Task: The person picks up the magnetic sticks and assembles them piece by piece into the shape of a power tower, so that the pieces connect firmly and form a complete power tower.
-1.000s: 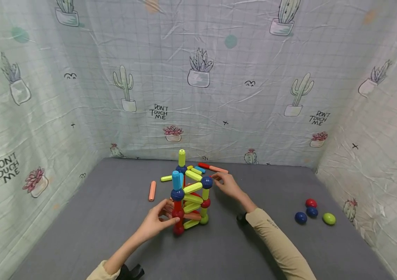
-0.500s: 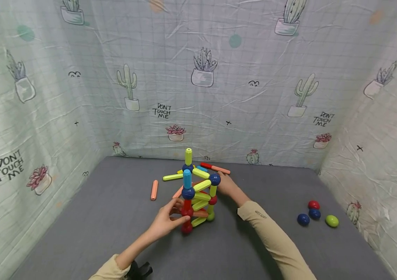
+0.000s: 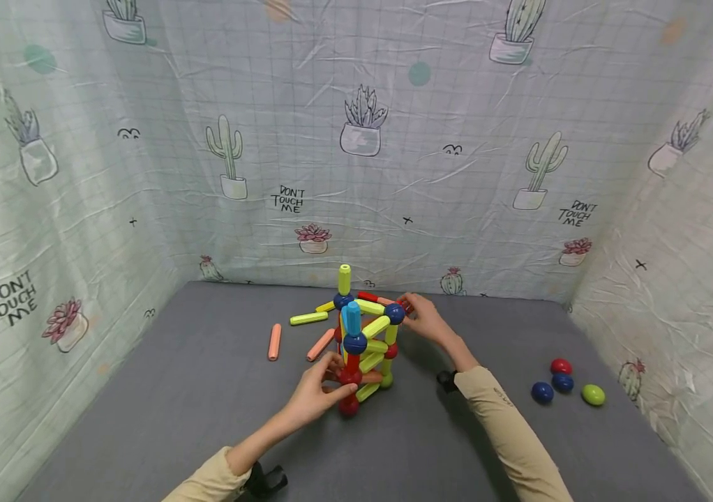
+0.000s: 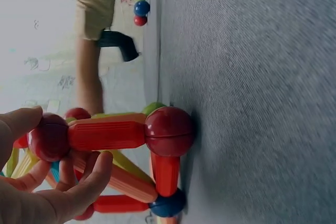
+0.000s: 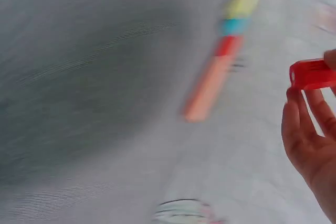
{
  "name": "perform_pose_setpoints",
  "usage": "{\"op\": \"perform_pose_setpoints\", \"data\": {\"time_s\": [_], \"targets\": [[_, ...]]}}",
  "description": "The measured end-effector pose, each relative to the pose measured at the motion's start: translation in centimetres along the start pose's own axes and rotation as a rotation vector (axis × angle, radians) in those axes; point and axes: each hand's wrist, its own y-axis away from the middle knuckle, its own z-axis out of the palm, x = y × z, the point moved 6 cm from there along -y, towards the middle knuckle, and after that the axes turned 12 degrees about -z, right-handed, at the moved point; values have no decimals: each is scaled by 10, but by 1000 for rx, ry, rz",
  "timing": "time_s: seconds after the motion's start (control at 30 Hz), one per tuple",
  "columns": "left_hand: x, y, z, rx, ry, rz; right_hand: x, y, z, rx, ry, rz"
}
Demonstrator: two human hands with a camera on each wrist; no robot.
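Head view: a grey table point(image 3: 174, 432) is bearing a rod-and-ball frame point(image 3: 377, 346), which is serving as reference for all places below. The frame is standing upright between the two hands, which are working apart from each other. At its near left side, the left hand point(image 3: 319, 397) is gripping a red ball point(image 3: 350, 376) partway up. Just beside its upper right corner, the right hand point(image 3: 424, 317) is pinching a short red rod point(image 5: 312, 73). Left of the frame, loose orange rods point(image 3: 275, 341) are lying flat; well apart on its right, four loose balls point(image 3: 562, 382) are resting.

Handling, as judged: the left hand should be bracing without squeezing, since the joints are probably relying on light hold and could be swinging under side load. The right hand should be presenting the rod's end squarely to the blue corner ball point(image 3: 394, 314), keeping the wrist clear of the tall uprights.

Not verified: the frame's near members are masking its far side. Right wrist view is blurring the background rods and cutting off both the right hand and one end of the held rod. Whether that rod is touching the corner ball, I cannot tell.
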Motion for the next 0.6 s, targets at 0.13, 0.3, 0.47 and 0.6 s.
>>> {"op": "perform_pose_setpoints", "data": {"time_s": [0.13,0.3,0.47,0.6], "targets": [[6,-1,8,-21,-10,37,-23,1,-46,200,-293,48],[14,0,20,-58,-29,73,-63,-1,-83,268,-481,-2],[30,4,32,-97,-50,83,-93,2,-92,203,-425,-56],[50,12,37,-142,-36,77,-103,8,-94,196,-390,-45]]}}
